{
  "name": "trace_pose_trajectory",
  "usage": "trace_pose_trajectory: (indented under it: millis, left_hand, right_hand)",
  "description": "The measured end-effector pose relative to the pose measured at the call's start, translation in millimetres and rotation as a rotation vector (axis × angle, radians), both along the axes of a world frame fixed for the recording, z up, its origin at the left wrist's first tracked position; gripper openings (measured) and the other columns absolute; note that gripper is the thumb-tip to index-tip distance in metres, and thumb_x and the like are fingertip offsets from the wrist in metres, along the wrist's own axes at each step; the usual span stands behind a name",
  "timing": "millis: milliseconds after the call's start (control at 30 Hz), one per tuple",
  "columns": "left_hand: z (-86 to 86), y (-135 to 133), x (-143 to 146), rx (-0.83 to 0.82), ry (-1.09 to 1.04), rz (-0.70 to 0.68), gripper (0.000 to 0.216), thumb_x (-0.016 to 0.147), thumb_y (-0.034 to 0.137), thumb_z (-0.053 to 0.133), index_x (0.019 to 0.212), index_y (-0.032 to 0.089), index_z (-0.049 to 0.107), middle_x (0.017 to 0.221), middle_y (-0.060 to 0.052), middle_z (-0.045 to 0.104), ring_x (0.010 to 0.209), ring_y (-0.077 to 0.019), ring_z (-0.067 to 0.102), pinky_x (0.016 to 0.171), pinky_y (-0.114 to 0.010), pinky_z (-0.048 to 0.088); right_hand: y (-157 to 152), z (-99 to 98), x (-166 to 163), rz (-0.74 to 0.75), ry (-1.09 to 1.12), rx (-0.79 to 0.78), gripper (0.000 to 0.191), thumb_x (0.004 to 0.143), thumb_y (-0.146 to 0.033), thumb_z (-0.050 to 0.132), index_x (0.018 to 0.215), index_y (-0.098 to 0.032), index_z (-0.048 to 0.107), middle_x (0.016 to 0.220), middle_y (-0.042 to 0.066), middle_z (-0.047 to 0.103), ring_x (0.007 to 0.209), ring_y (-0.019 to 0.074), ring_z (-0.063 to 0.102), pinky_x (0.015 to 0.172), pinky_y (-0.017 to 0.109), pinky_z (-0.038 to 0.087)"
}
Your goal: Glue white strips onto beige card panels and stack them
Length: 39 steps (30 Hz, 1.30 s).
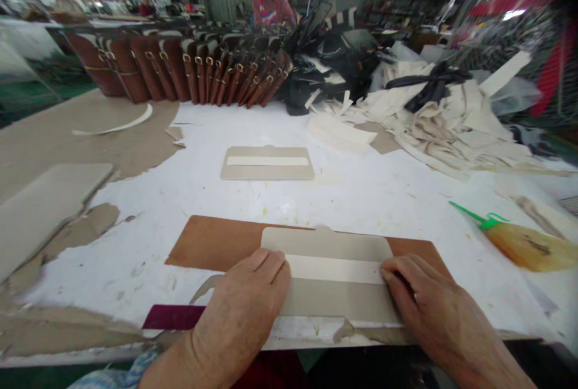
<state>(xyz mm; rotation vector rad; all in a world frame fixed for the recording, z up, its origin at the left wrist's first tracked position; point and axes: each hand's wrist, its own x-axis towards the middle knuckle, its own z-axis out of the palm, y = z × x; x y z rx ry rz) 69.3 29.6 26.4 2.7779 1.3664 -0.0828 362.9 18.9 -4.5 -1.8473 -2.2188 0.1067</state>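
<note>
A brown leather sheet (212,243) lies flat near the table's front edge. On top of it rests a grey board panel (329,244) with a white strip (336,270) across its middle. My left hand (244,304) lies flat on the panel's left end, fingers stretched out and pressing down. My right hand (428,308) presses on the panel's right end, fingers flat at the strip's tip. Neither hand grips anything.
A second grey panel with a white strip (267,163) lies further back. Brown leather bags (189,67) stand in a row, with a person (271,0) behind them. White fabric pieces (447,121) pile at right. A glue brush (519,241) lies right; grey boards (45,205) left.
</note>
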Motion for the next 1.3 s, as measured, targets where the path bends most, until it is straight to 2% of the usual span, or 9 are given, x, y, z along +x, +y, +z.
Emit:
trace_pose_trajectory:
  millis: [100,167,267,367,733,833,967,1100,1300]
  left_hand:
    - [5.3,-6,3,0.027,0.052,-0.027,0.047,0.090,0.010,0.069,0.137,0.011,0.064,0.122,-0.018,0.071,0.105,-0.0332,0.070,0.087,-0.047,0.065]
    - [4.3,-11,8,0.066,0.035,-0.013,0.059,0.093,0.032,0.073,0.147,0.018,0.057,0.121,-0.019,0.071,0.103,-0.0362,0.070,0.080,-0.049,0.066]
    - [-2.2,-16,17,0.142,0.015,0.018,0.080,0.082,0.071,0.072,0.143,0.020,0.062,0.119,-0.022,0.071,0.102,-0.0390,0.070,0.080,-0.052,0.066]
    - [-11.2,-19,17,0.240,0.021,-0.005,0.092,0.074,0.081,0.071,0.139,0.016,0.066,0.122,-0.025,0.071,0.107,-0.0414,0.070,0.083,-0.051,0.066]
    - [-27.5,-30,-3,0.443,-0.157,-0.033,0.062,0.104,0.056,0.043,0.129,0.003,0.065,0.134,-0.028,0.069,0.121,-0.0359,0.071,0.095,-0.044,0.063]
    - [-25.5,-28,-5,0.443,-0.207,-0.012,0.059,0.107,0.052,0.038,0.124,0.003,0.065,0.131,-0.027,0.071,0.118,-0.0353,0.072,0.094,-0.045,0.063]
    - [-19.2,-31,-22,0.344,-0.344,0.035,0.038,0.107,0.045,0.041,0.107,0.017,0.066,0.133,-0.018,0.072,0.118,-0.0300,0.072,0.095,-0.044,0.064]
    - [-20.4,-47,-37,0.380,-0.447,0.223,0.031,0.101,0.035,0.051,0.125,0.017,0.059,0.134,-0.018,0.070,0.121,-0.0307,0.069,0.098,-0.048,0.062]
    - [-35.4,-59,-32,0.335,-0.458,0.243,0.047,0.094,0.024,0.059,0.140,0.017,0.053,0.130,-0.016,0.073,0.116,-0.0333,0.070,0.097,-0.053,0.060]
  right_hand:
    - [-3,6.4,1,0.115,-0.143,0.037,0.028,0.101,-0.017,0.039,0.109,-0.024,0.064,0.096,0.006,0.070,0.065,0.0196,0.069,0.053,0.033,0.055]
    - [-6,9.0,-1,0.198,-0.247,0.081,0.044,0.089,-0.003,0.041,0.121,-0.023,0.063,0.098,0.008,0.071,0.068,0.0200,0.071,0.052,0.031,0.058]
    - [-11,8.7,-5,0.292,-0.356,0.151,0.062,0.073,0.005,0.044,0.127,-0.018,0.062,0.099,0.010,0.071,0.080,0.0234,0.072,0.056,0.029,0.064]
    - [-16,7.1,-8,0.301,-0.412,0.208,0.063,0.071,0.004,0.048,0.131,-0.013,0.060,0.105,0.014,0.070,0.088,0.0267,0.072,0.057,0.030,0.066]
    - [-24,2.2,-12,0.281,-0.337,0.212,0.056,0.079,-0.001,0.049,0.135,0.001,0.058,0.102,0.019,0.068,0.090,0.0319,0.068,0.066,0.041,0.069]
    - [-20,4.9,-10,0.262,-0.215,0.219,0.046,0.087,-0.003,0.046,0.129,-0.004,0.065,0.102,0.017,0.069,0.088,0.0277,0.071,0.072,0.040,0.069]
    - [-13,7.8,7,0.239,0.024,0.204,0.035,0.098,-0.011,0.042,0.118,-0.017,0.071,0.106,0.009,0.074,0.088,0.0195,0.074,0.073,0.030,0.066]
    - [-11,-8.8,24,0.121,0.064,0.343,0.031,0.105,-0.029,0.046,0.122,-0.017,0.069,0.116,0.011,0.076,0.106,0.0267,0.071,0.092,0.046,0.061]
    - [-14,-38.2,17,0.123,0.058,0.383,0.040,0.104,-0.040,0.045,0.122,-0.014,0.070,0.122,0.015,0.075,0.114,0.0351,0.067,0.097,0.055,0.055]
